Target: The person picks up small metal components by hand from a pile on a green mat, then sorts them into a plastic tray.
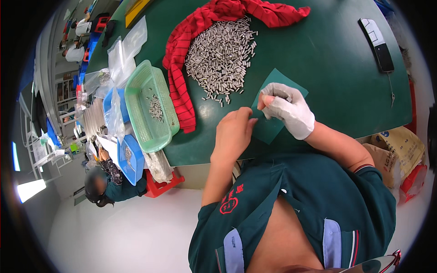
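My bare left hand (233,133) is over the near edge of the green table, its fingers curled and the thumb against them. Whatever it may hold is hidden. My right hand (289,110) wears a white glove with thumb and finger bare at the tips. It is closed in a pinch above a square teal sheet (273,132), and I cannot make out anything in it. Beyond my hands lies a heap of small shiny metal pins (221,57). A red cloth with black stripes (176,86) curves round the heap's left and far sides.
A light green mesh basket (154,144) with some pins stands left of the cloth. Blue baskets (132,170) and clear plastic bags (120,61) lie farther left, near a seated co-worker (123,189). A black-and-white device (377,43) rests at the right; sacks (396,150) stand beyond the table edge.
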{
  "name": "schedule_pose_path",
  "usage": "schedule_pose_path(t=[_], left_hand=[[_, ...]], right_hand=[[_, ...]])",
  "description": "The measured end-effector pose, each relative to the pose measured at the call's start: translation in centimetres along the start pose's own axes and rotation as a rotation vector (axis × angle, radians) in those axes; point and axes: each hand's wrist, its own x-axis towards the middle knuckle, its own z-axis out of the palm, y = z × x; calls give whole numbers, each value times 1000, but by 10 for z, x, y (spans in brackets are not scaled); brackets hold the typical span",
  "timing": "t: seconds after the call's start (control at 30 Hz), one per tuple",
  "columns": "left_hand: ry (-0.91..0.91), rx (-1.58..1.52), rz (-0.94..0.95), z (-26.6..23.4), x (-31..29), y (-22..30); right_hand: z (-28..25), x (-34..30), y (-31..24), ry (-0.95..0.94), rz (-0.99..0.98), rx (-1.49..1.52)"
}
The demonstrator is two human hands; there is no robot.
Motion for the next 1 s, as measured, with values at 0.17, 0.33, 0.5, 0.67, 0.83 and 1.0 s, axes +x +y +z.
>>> schedule_pose_path(t=[0.17,0.33,0.5,0.67,0.83,1.0], left_hand=[[197,-101,-76,11,-14,-6],[242,-78,-45,19,-18,-4],[256,-84,-42,21,-22,-1],[276,-93,-25,24,-26,-3],[278,-118,-15,28,-23,-6],[278,-130,-15,29,-22,-5]], right_hand=[[0,2,6,-14,-48,40],[-6,5,16,-140,-136,134],[-2,6,21,-156,-111,253],[4,9,23,-155,-115,337],[6,14,24,-132,-31,364],[5,16,25,-99,-26,380]])
